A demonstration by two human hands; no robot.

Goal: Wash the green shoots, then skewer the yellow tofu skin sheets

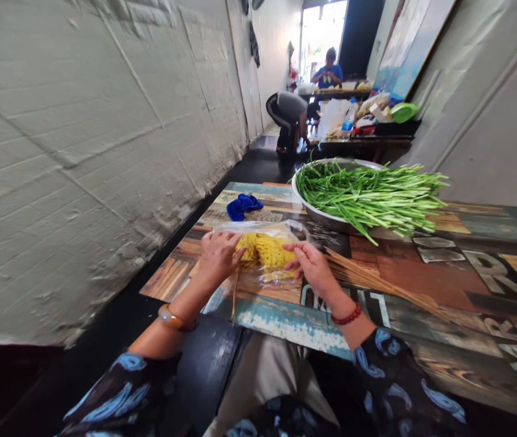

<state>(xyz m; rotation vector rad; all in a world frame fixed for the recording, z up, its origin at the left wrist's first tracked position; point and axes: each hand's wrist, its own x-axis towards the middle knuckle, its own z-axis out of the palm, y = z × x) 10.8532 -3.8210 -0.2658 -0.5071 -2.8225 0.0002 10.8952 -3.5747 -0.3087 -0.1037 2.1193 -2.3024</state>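
Yellow food pieces dotted with small holes lie in and on a clear plastic bag at the table's near left part. My left hand is closed at their left side, its thumb by the yellow food. A thin bamboo skewer sticks down below that hand toward the table edge. My right hand has its fingers bent at the right edge of the yellow food, seemingly pinching a piece; the fingertips are partly hidden. Just right of it lies a bundle of bamboo skewers.
A metal basin heaped with long green chives stands behind my right hand. A blue cloth lies behind the bag. A padded wall runs along the left. Two people are farther back by a cluttered table.
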